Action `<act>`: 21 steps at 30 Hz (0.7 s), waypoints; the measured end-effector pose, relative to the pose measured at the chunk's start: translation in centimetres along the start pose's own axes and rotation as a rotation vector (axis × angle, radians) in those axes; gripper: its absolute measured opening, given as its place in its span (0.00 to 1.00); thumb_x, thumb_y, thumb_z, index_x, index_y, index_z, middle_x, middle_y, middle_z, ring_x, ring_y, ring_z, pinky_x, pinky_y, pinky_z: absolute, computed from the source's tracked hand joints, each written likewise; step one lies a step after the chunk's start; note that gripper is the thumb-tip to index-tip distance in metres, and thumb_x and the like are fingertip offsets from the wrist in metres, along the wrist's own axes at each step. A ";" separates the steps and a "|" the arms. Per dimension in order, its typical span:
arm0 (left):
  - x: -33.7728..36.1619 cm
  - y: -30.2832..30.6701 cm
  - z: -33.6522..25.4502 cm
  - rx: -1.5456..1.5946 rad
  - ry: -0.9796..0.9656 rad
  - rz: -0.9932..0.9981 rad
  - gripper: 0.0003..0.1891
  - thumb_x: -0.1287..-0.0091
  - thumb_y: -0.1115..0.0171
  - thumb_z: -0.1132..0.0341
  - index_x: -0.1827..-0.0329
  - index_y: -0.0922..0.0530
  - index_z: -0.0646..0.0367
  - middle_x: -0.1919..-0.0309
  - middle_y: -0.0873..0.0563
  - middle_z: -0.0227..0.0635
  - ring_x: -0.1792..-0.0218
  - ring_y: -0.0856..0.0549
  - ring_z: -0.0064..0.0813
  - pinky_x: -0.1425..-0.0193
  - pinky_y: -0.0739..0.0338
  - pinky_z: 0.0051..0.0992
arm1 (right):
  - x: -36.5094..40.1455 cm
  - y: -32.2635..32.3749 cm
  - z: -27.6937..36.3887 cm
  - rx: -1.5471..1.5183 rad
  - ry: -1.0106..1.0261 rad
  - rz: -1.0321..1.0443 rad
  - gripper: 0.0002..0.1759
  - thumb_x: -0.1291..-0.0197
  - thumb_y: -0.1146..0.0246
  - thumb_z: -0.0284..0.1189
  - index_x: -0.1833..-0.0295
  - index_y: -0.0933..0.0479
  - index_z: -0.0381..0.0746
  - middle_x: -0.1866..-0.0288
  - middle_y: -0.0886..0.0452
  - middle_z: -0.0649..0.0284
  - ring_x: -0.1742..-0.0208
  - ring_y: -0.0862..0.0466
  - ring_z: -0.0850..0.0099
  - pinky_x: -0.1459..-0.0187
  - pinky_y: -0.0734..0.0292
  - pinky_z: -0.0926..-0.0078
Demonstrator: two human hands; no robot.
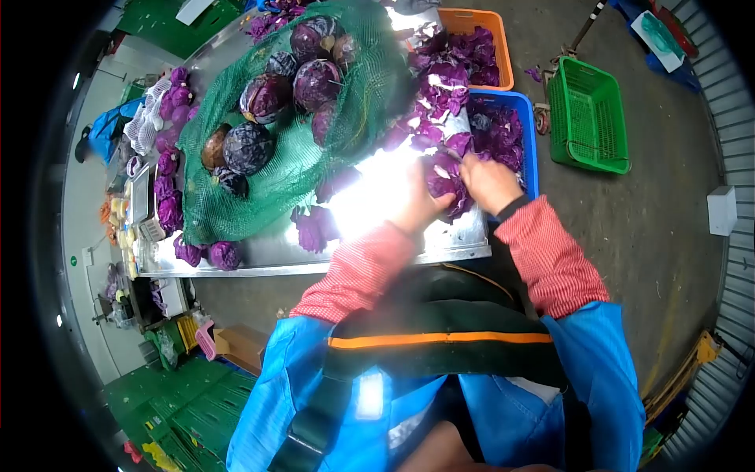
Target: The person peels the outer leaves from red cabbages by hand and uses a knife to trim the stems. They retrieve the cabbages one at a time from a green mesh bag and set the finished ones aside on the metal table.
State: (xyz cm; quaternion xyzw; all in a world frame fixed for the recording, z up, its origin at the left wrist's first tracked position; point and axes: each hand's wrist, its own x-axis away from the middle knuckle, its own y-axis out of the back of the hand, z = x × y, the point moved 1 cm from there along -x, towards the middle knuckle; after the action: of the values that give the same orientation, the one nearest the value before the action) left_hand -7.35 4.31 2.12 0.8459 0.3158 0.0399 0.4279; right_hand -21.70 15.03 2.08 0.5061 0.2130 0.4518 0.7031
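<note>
Beyond your blue apron [605,377], your left hand [421,206] and right hand [489,182] meet at the bench's [314,256] right edge, fingers [476,175] wrapped around a purple cabbage [447,189] held between them.

Person wears red checked sleeves [544,261] and a blue apron [602,370].

The steel table [267,256] shines strongly (one part is only white glare). On it lie a green net sack [259,189] full of dark cabbages, loose purple leaves [440,94] at the far right, small trimmed heads [167,197] along the left edge, and one purple cabbage [447,187] near the front right.
</note>
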 end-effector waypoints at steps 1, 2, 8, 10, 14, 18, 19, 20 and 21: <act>-0.3 0.9 0.0 0.035 0.049 0.063 0.39 0.57 0.21 0.54 0.41 0.26 0.62 0.58 0.22 0.53 0.58 0.18 0.50 0.53 0.20 0.44 | 0.7 -0.3 0.6 -0.067 -0.007 -0.018 0.19 0.29 0.47 0.42 0.56 0.26 0.34 0.70 0.16 0.44 0.67 0.14 0.45 0.64 0.19 0.48; -0.2 1.3 -0.1 0.032 0.015 0.061 0.39 0.56 0.21 0.55 0.41 0.26 0.61 0.57 0.22 0.53 0.57 0.19 0.51 0.52 0.20 0.44 | 1.1 -0.5 1.2 -0.133 -0.011 -0.032 0.21 0.29 0.46 0.44 0.55 0.27 0.34 0.70 0.16 0.44 0.67 0.14 0.45 0.65 0.19 0.47; 1.9 2.4 0.0 0.203 -0.078 0.045 0.41 0.55 0.20 0.60 0.36 0.29 0.60 0.51 0.24 0.52 0.49 0.21 0.51 0.43 0.23 0.42 | -1.0 -1.9 -0.2 -0.455 -0.200 -0.128 0.35 0.47 0.27 0.45 0.40 0.31 0.37 0.62 0.15 0.40 0.58 0.14 0.43 0.58 0.20 0.50; 2.8 2.8 0.8 0.267 -0.083 0.047 0.43 0.56 0.19 0.61 0.35 0.30 0.62 0.49 0.24 0.50 0.47 0.21 0.48 0.41 0.24 0.40 | -1.9 -5.2 -0.3 -0.456 -0.169 -0.119 0.33 0.46 0.29 0.43 0.38 0.30 0.39 0.60 0.15 0.41 0.57 0.14 0.44 0.56 0.19 0.52; 4.5 2.3 0.9 0.837 0.192 -0.047 0.46 0.56 0.18 0.61 0.34 0.33 0.66 0.45 0.25 0.48 0.43 0.21 0.41 0.38 0.25 0.37 | -2.2 -7.3 -1.3 -0.310 -0.215 -0.176 0.25 0.41 0.33 0.41 0.43 0.27 0.39 0.63 0.15 0.46 0.62 0.14 0.45 0.62 0.21 0.47; 4.9 2.1 1.2 1.029 0.291 -0.113 0.47 0.56 0.17 0.63 0.34 0.35 0.68 0.43 0.25 0.47 0.40 0.21 0.38 0.35 0.25 0.34 | -1.1 -2.5 1.3 -0.250 -0.228 -0.226 0.40 0.41 0.32 0.52 0.31 0.36 0.41 0.52 0.16 0.41 0.53 0.14 0.46 0.54 0.19 0.51; 4.8 1.9 1.5 1.023 0.279 -0.114 0.47 0.56 0.17 0.63 0.34 0.36 0.67 0.43 0.25 0.47 0.40 0.21 0.37 0.35 0.25 0.33 | -0.1 -1.1 3.4 -0.242 -0.162 -0.198 0.43 0.43 0.32 0.54 0.30 0.37 0.41 0.50 0.17 0.39 0.52 0.14 0.45 0.53 0.19 0.52; 4.6 1.7 1.7 1.017 0.268 -0.115 0.47 0.56 0.16 0.64 0.34 0.36 0.67 0.43 0.24 0.46 0.41 0.21 0.36 0.36 0.24 0.33 | 1.3 0.1 5.5 -0.234 -0.101 -0.168 0.46 0.45 0.31 0.55 0.29 0.37 0.41 0.47 0.18 0.38 0.51 0.15 0.44 0.52 0.19 0.53; 4.5 1.6 2.1 1.012 0.257 -0.109 0.47 0.56 0.16 0.64 0.34 0.36 0.67 0.42 0.24 0.46 0.41 0.21 0.35 0.36 0.24 0.33 | 2.3 1.0 6.8 -0.233 -0.054 -0.030 0.49 0.48 0.30 0.57 0.27 0.39 0.43 0.48 0.18 0.39 0.51 0.15 0.44 0.51 0.19 0.55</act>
State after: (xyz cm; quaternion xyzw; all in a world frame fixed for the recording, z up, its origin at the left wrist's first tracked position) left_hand -2.22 4.73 1.02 0.9175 0.3889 -0.0365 -0.0752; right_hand -15.77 13.54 6.09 0.4295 0.1477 0.4491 0.7695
